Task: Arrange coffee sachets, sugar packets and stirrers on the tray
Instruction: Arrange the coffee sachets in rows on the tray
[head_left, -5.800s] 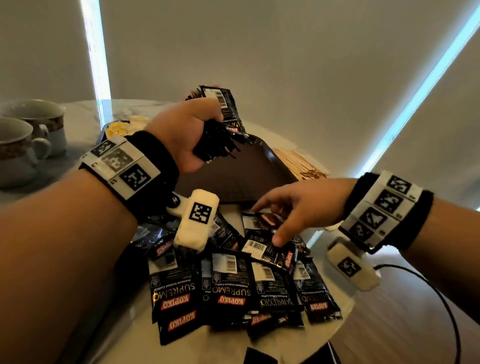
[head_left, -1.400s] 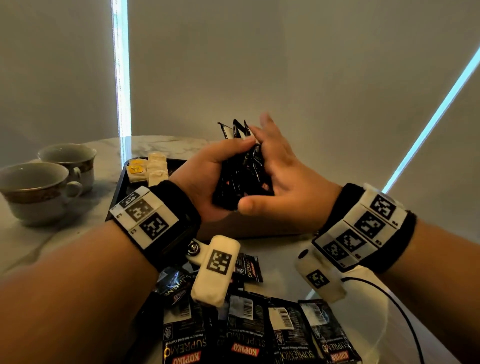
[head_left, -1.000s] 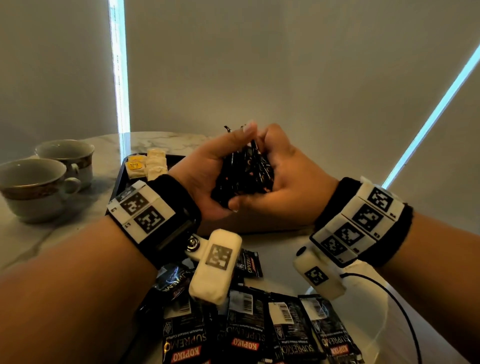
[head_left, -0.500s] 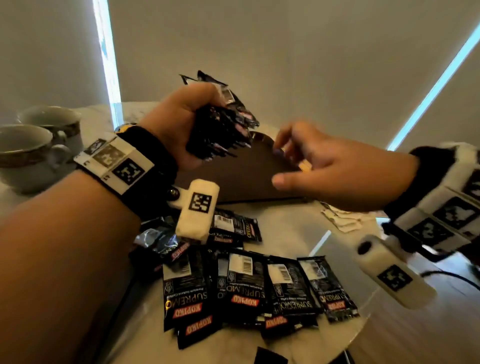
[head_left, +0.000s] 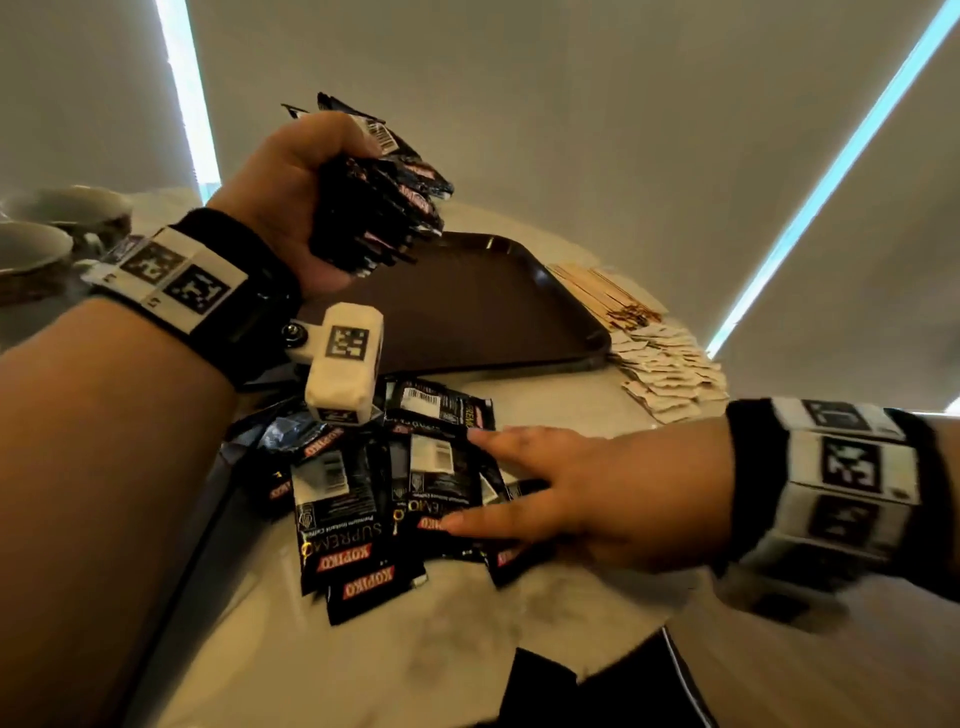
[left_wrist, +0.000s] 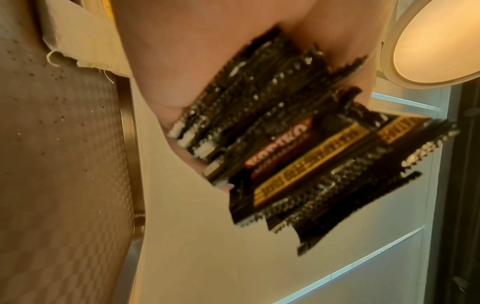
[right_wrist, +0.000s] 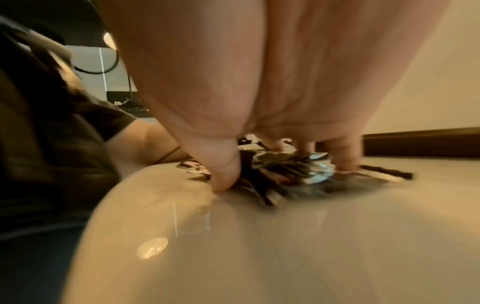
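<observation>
The left hand (head_left: 291, 192) is raised above the dark tray (head_left: 467, 312), its fingers clenched round a thick bundle of coffee sachets (head_left: 379, 202). The right hand (head_left: 587, 499) lies low with fingers spread and nearly straight, fingertips (right_wrist: 221, 183) touching the loose sachets (head_left: 343, 509) scattered on the pale surface (head_left: 467, 649).

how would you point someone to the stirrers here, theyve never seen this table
Start at the dark tray on the pale table. Just past its far right edge lies a fanned bundle of wooden stirrers: thin tan sticks, unlike the flat white sugar packets heaped beside them.
</observation>
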